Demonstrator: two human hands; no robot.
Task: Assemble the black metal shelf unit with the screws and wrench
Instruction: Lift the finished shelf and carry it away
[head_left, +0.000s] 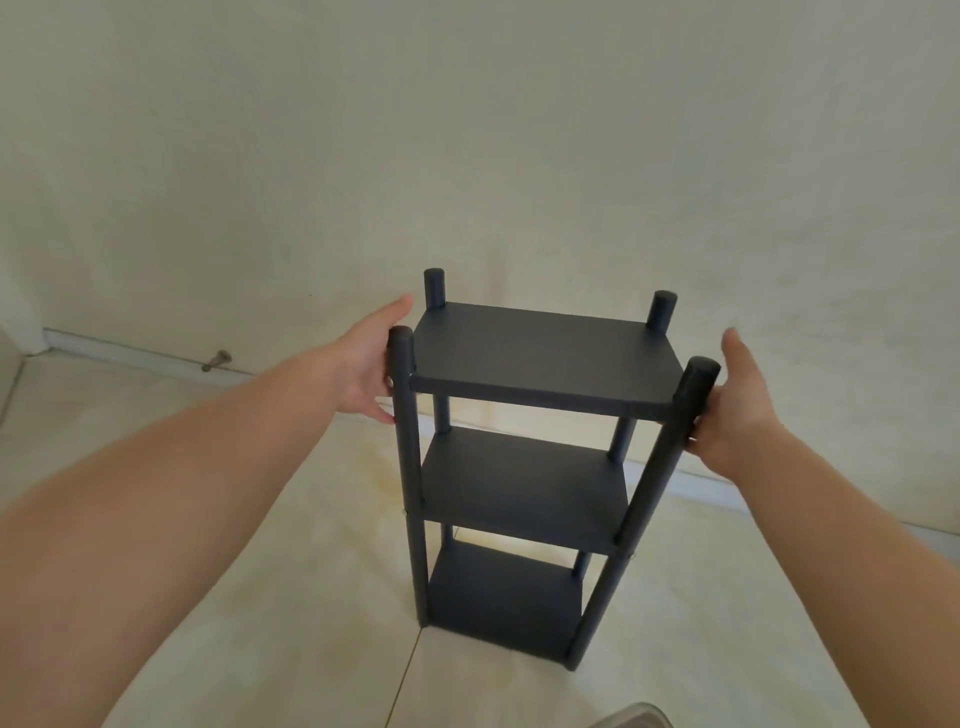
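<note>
Right at the bottom edge, a pale grey object (631, 716) pokes into view, too cut off to name. Then two bare forearms reach out over the tiled floor (270, 597), and here is the shelf unit (524, 467), standing upright on that floor just short of the wall, three black panels stacked between four round posts. It looks fully built: every panel sits level and all four post tops rise above the top panel.

The left hand (371, 364) lies flat against the near left post (405, 415), fingers straight and together, thumb down by the post, pressing more than gripping. The right hand (737, 405) is at the near right post (691, 415), and its fingers curl in behind the post, though how firmly they close I can't tell, since the post hides the tips.

My read: assembly proper is done and this is the steadying or positioning step. No wrench or loose screws in sight. A small screw head shows at the middle-panel joint on the left post. Next call would be a gentle wobble test or letting go cleanly, both hands easing off evenly so the tall, narrow frame doesn't tip.

Beyond it, a metal door stop (217, 360) lies by the skirting, then the plain wall (467, 130).
</note>
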